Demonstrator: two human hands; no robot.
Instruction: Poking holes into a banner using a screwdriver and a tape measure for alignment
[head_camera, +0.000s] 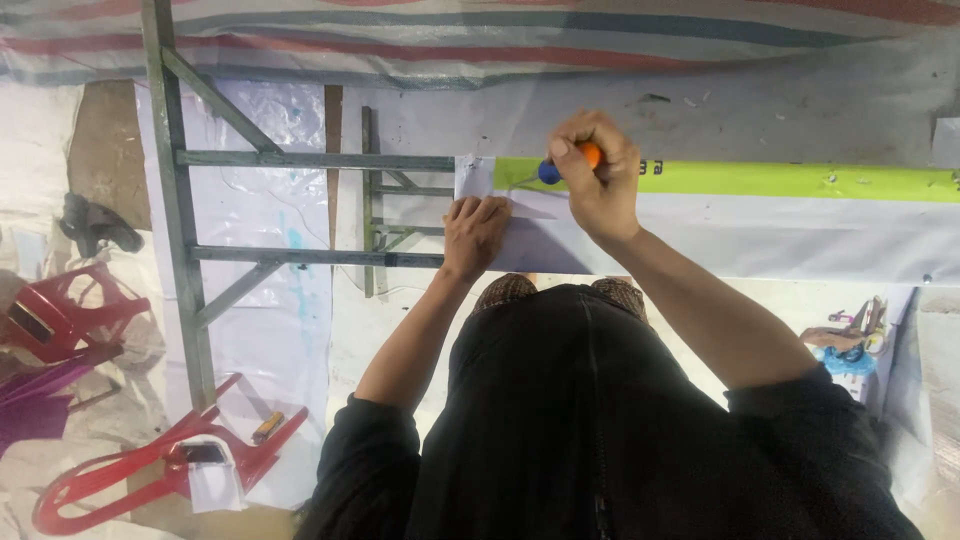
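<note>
A person seen from above wears a loose black garment, its sleeves pushed up past the elbows, leaving both forearms, left hand (476, 232) and right hand (598, 178) bare.

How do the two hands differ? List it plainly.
1. The right hand is closed in a fist around a screwdriver with an orange and blue handle; the left hand holds nothing.
2. The left hand lies flat, pressing the white sheet; the right hand is raised at the green strip.
3. The right hand sits higher in the view than the left hand.
Both are bare, with black sleeves pushed up.
</note>
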